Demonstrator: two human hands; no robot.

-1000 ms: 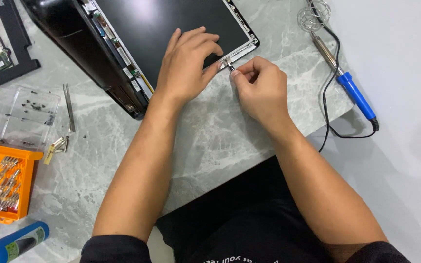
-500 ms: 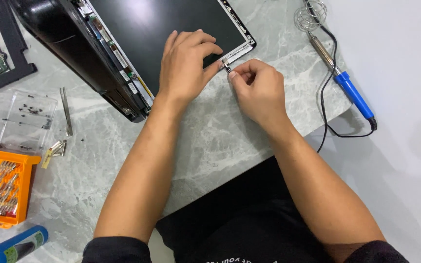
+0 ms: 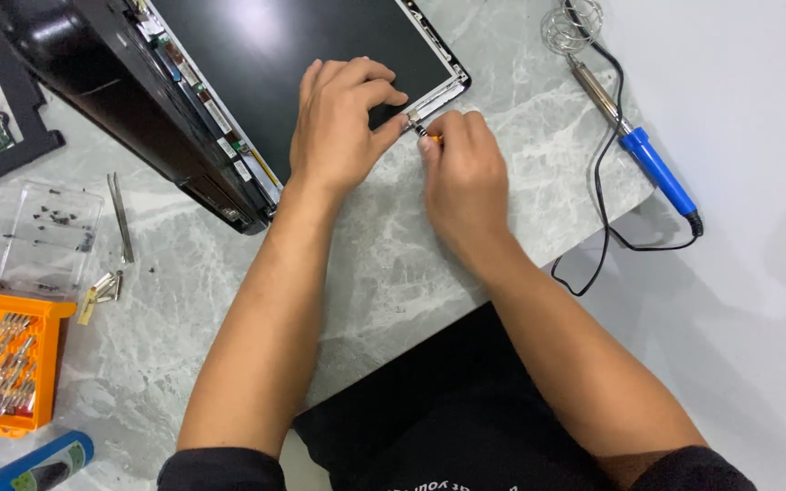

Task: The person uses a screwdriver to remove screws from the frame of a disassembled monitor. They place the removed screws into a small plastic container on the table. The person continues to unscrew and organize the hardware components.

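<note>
Screwdriver sits pinched in the closed right hand at the screen corner, beside the open left hand pressing flat there.

On the table, the screen panel lies at twelve o'clock, its casing just left. Both hands meet at the panel's near right corner. The soldering iron lies at two o'clock; the bit tray at eight, tweezers behind it
</note>
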